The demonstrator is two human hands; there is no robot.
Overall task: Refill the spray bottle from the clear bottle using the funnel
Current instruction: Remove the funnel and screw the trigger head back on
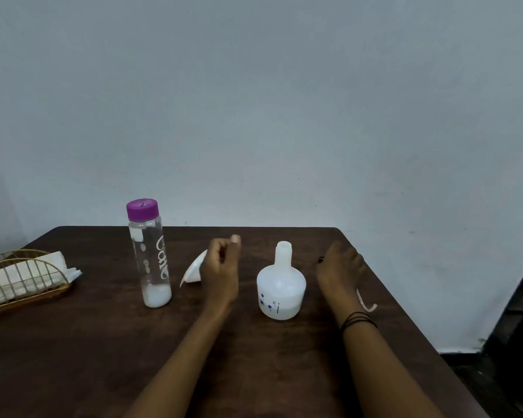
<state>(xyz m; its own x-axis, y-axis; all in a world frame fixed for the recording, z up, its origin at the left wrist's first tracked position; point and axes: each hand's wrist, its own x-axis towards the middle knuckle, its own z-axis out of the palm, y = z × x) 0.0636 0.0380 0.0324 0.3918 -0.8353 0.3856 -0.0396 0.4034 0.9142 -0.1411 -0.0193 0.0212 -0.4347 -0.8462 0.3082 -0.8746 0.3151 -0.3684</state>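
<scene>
The funnel (194, 271) lay tipped on its side just left of my loosely curled, empty left hand (221, 268), nearer it than my right hand (340, 267), whose grip I couldn't tell, with the open spray bottle (281, 285) between them mid-table.

Front of counter (103, 357): bare wood, open to the near edge.
Left: napkin holder (21, 279) blocks the far left corner.
Centre-left: clear bottle (149, 254) stands upright; funnel (194, 271) lies just beside it.
Centre: spray bottle (281, 285), neck uncapped, stands between the two hands, gaps either side.
Right: loose tube (366, 303) near the edge.
</scene>
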